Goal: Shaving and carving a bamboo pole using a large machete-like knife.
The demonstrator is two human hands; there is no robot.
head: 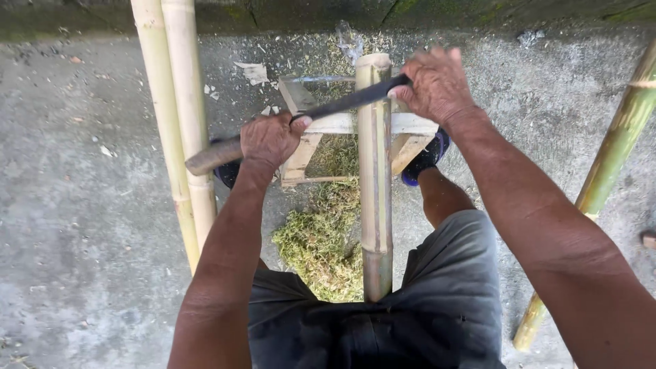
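The near end of the bamboo pole (375, 178) disappears between the person's thighs, so where it rests cannot be seen. The blade (342, 104) is covered at its right end by the right hand (436, 83), and its middle by the left hand (271, 139). The wooden stand (410, 124) is partly behind the pole and hands. Both feet are mostly hidden; only a blue shoe tip (418, 167) shows. The two pale poles (176, 116) run off the far edge; the greenish pole (608, 171) leaves the right edge.
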